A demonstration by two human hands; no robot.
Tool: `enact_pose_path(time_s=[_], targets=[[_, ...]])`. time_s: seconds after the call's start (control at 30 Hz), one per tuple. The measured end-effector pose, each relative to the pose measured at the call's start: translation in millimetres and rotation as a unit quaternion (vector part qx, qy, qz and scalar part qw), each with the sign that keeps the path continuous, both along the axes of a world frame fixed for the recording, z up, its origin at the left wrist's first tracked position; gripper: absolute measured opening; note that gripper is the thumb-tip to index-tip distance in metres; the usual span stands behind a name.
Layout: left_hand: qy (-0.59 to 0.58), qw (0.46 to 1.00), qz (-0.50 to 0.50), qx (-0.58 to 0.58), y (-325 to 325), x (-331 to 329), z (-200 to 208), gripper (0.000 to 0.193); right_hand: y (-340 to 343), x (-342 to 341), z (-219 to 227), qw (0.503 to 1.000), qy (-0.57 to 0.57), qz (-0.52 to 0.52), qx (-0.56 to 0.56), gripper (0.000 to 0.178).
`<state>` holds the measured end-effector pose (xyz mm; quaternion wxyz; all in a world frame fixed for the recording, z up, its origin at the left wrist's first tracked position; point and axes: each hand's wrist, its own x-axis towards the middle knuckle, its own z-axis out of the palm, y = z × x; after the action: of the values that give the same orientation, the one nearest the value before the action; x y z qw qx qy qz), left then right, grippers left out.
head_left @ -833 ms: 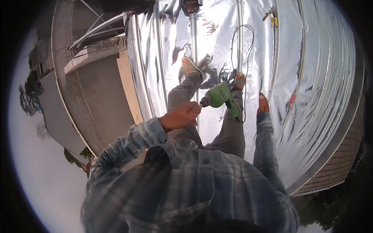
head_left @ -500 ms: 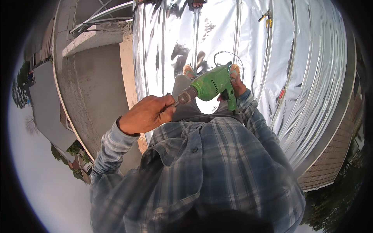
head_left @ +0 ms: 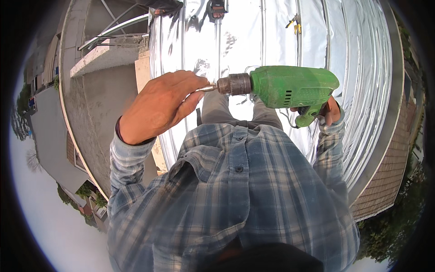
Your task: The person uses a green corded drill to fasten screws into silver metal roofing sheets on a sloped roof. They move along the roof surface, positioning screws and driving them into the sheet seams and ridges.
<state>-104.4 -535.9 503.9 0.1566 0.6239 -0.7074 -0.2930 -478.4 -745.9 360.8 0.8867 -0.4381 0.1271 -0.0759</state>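
A green, scuffed power drill [head_left: 294, 86] lies nearly level in front of my chest, its chuck [head_left: 235, 84] turned to the left. My right hand [head_left: 334, 111] is wrapped round its handle at the far end; the drill body hides most of those fingers. On the other side my left hand [head_left: 161, 102] is closed, thumb and fingers pinching a short metal driver bit [head_left: 207, 88] that sticks out of the chuck. The bit's tip is hidden by my fingers. Part of a thin dark cord shows below the drill.
Shiny silver foil sheeting [head_left: 244, 36] with raised ribs lies under my feet. Yellow-handled pliers [head_left: 296, 27] rest on it, farther off. Another person's foot in a black sandal [head_left: 217, 12] shows at the top. To the left are a roof edge and a lower concrete area [head_left: 106, 99].
The drill has come up closer and swung from a slant to nearly level, with both hands still on it. My left hand has risen; my right has moved to the right.
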Motion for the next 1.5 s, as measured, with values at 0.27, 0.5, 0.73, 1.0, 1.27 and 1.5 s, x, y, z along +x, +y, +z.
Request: enact_pose_path(time_s=[0.27, 0.5, 0.73, 1.0, 1.27, 1.5], targets=[[0.158, 0.985, 0.035, 0.063, -27, -43, -58, 0.035, 19, -54, -10, 0.986, 0.109, -0.071, -0.107, 0.083], [0.412, 0.760, -0.184, 0.468, -12, -38, -110, 0.022, 20, -81, -86, 0.930, 0.325, -0.139, -0.099, 0.078], [0.429, 0.614, -0.376, 0.546, -45, -67, -365, 0.013, 9, -115, -313, 0.866, 0.340, -0.353, -0.102, 0.059], [0.193, 0.941, -0.168, 0.222, -330, -144, -760, 0.029, 34, -139, -529, 0.810, 0.294, -0.507, -0.002, 0.077], [-0.177, 0.968, -0.125, -0.128, -443, -295, -1066, 0.067, 110, -165, -626, 0.697, 0.221, -0.677, 0.082, 0.091], [-0.167, 0.956, -0.188, -0.152, -476, -353, -1085, 0.054, 134, -174, -645, 0.665, 0.213, -0.712, 0.076, 0.087]])
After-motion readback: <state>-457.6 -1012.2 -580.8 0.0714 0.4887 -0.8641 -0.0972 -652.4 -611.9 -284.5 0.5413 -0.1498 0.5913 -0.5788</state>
